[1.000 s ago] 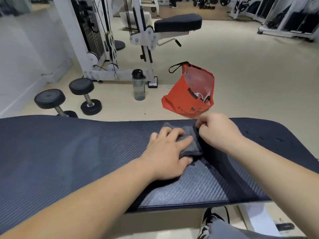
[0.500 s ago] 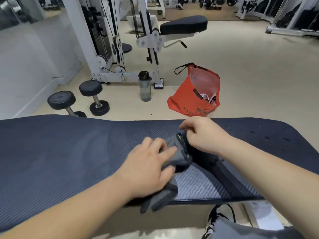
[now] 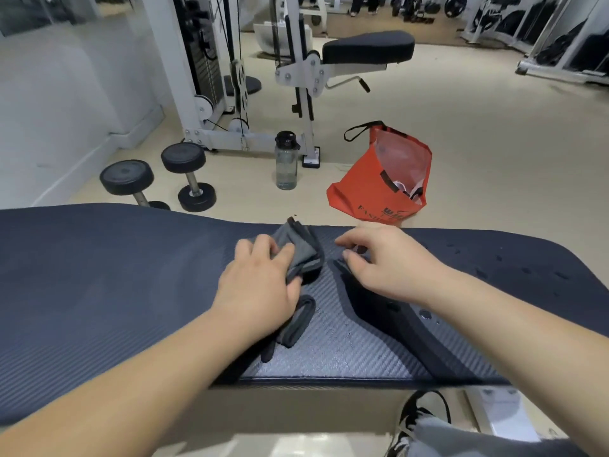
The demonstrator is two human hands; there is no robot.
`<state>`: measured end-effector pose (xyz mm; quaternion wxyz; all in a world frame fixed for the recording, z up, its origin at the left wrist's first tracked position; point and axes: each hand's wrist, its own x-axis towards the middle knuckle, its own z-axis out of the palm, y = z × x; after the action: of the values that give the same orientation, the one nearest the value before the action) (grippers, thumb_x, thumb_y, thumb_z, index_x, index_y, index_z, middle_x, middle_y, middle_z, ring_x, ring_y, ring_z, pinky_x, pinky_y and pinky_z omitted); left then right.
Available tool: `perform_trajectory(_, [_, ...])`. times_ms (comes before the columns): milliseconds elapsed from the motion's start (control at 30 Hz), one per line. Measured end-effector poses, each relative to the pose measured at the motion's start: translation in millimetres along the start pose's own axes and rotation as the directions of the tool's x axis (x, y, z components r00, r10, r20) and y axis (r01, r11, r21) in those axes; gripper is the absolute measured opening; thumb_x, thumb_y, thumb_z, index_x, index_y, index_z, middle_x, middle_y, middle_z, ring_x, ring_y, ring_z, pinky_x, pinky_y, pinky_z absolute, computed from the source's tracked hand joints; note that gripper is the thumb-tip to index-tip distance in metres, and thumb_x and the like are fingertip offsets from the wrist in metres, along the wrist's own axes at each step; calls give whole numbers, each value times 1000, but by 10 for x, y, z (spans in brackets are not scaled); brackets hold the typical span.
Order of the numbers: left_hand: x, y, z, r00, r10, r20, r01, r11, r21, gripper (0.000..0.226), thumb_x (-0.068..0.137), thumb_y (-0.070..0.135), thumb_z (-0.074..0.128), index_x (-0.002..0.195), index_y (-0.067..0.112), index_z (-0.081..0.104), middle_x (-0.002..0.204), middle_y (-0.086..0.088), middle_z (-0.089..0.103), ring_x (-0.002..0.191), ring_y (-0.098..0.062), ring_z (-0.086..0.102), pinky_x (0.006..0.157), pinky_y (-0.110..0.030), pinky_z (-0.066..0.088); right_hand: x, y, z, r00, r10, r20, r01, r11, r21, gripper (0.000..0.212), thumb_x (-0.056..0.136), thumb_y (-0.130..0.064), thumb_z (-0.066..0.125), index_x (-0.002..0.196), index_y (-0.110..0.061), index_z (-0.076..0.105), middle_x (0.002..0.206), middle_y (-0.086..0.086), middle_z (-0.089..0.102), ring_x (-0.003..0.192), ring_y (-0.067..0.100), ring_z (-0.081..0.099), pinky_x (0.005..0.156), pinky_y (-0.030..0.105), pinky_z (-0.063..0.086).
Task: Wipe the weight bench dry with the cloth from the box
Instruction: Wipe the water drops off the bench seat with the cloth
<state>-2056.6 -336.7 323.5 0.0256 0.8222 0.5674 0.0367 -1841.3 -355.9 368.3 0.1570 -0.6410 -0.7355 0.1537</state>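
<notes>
Floor, far left: two black dumbbells (image 3: 127, 178), close together beyond the far edge of the table (image 3: 99, 275). Behind them, a white cable machine (image 3: 197, 70). A clear water bottle (image 3: 286, 163) with a black lid stands upright on the floor at the foot of the machine frame.

Table: dark padded top with a ribbed texture, running across the whole view.

Left hand (image 3: 260, 285): palm down on the table, left of centre. The fingers are curled into the folds of the grey cloth (image 3: 298, 255) and grip it. The cloth is bunched. One end sticks out past the fingertips toward the far edge, and the other trails out under the palm toward the near edge.

Right hand (image 3: 385, 262): just beside the cloth with a narrow gap of bare pad between. Its fingers are loosely bent, thumb and forefinger apart, holding nothing. The fingertips are possibly touching the pad, but the angle is too poor to confirm.

An orange bag (image 3: 369, 192) with a black strap sits open on the floor beyond the right hand.

Right end of the table: scattered water droplets (image 3: 494, 258).
</notes>
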Motion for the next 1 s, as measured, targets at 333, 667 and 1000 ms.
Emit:
perform_trajectory(333, [-188,-164,-279,942,335,-33,-254,642,-724,34,88,24,62,120,23,74,123,16,66,117,2,57,100,-16,42,-126,-427,-189,965,-32,261,94,969,-229,42,96,-36,52,137,-27,57,133,-4,66,127,18,58,105,38,49])
perform_trajectory(667, [-202,-409,-252,974,170,-152,-225,824,-520,43,78,15,45,104,20,78,123,10,66,97,5,59,85,-11,41,-254,-604,358,870,20,493,213,886,-411,104,76,-87,15,161,-35,-14,169,15,-22,159,25,-13,129,42,-3])
perform_trajectory(1000, [-144,-377,-215,988,132,-81,-154,898,-413,37,88,13,51,116,24,72,127,14,59,123,-11,50,99,-38,50,-156,-35,358,961,-22,275,129,917,-378,76,102,-56,33,165,-19,11,173,4,0,160,19,2,128,35,0])
